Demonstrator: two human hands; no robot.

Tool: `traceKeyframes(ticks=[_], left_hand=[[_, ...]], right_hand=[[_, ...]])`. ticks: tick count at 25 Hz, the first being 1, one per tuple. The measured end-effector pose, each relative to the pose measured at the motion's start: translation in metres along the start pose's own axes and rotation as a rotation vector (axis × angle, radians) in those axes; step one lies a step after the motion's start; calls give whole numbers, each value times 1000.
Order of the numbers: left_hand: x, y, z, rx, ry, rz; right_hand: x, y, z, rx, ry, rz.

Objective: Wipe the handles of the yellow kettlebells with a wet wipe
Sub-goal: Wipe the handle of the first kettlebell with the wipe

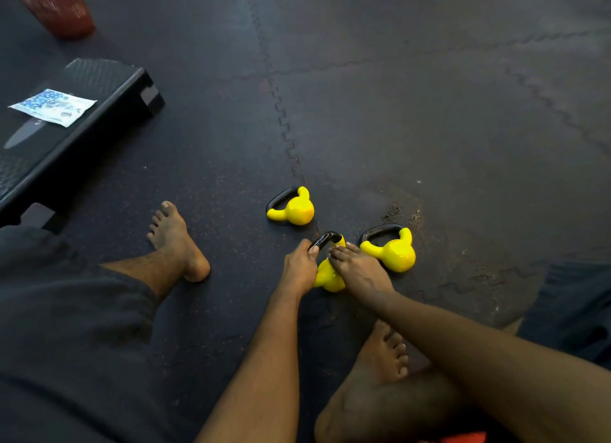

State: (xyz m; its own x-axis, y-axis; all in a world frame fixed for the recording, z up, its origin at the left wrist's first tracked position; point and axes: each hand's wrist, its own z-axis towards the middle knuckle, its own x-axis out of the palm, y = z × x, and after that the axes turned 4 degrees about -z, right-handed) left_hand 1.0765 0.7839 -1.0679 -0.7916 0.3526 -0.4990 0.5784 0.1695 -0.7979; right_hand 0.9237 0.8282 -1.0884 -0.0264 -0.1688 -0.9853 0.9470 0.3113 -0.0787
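Observation:
Three small yellow kettlebells with black handles lie on the dark rubber floor. The near kettlebell (pixel 328 277) sits between my hands. My left hand (pixel 299 270) grips its black handle (pixel 325 239) at the left end. My right hand (pixel 358 270) rests over its right side, fingers pointing left toward the handle; I cannot see a wipe in it. A second kettlebell (pixel 297 209) lies on its side further away to the left. The third kettlebell (pixel 395 252) lies just right of my right hand. A blue-and-white wet wipe pack (pixel 53 107) lies on a black step bench at far left.
The black step bench (pixel 99 112) stands at left with a dark knife-like object (pixel 24 131) beside the pack. A red mesh basket (pixel 54 6) is at top left. My bare feet (pixel 175 241) rest on the interlocking mats; some grit (pixel 396 212) lies beyond the right kettlebell.

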Motion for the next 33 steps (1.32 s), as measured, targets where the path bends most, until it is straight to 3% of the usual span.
traceKeyframes(ticks=[4, 7, 9, 12, 14, 17, 19, 23, 26, 30, 33], left_hand=[[4, -5, 0, 26, 6, 14], [5, -8, -2, 35, 10, 21], [3, -5, -2, 25, -1, 10], [-1, 1, -2, -10, 2, -21], [-4, 4, -3, -28, 4, -44], [-3, 1, -9, -8, 18, -47], [-2, -3, -12, 1, 8, -37], [-1, 3, -6, -24, -32, -41], [-7, 6, -8, -63, -60, -63], [-14, 0, -14, -25, -57, 17], [-12, -14, -16, 10, -11, -54]], right_hand=[[-14, -7, 1, -75, 225, -64], [-13, -5, -4, -25, 97, -169], [-11, -11, -11, 212, -26, 29], [-24, -20, -9, 789, -78, 519], [-23, -20, 4, 951, -80, 758], [-19, -13, 21, 907, 122, 953], [-15, -9, 24, 860, 172, 848], [-18, -2, 22, 817, 70, 628], [-19, 5, 17, 736, 52, 670], [-32, 13, 3, 756, -79, 783], [-40, 15, -10, 779, -148, 821]])
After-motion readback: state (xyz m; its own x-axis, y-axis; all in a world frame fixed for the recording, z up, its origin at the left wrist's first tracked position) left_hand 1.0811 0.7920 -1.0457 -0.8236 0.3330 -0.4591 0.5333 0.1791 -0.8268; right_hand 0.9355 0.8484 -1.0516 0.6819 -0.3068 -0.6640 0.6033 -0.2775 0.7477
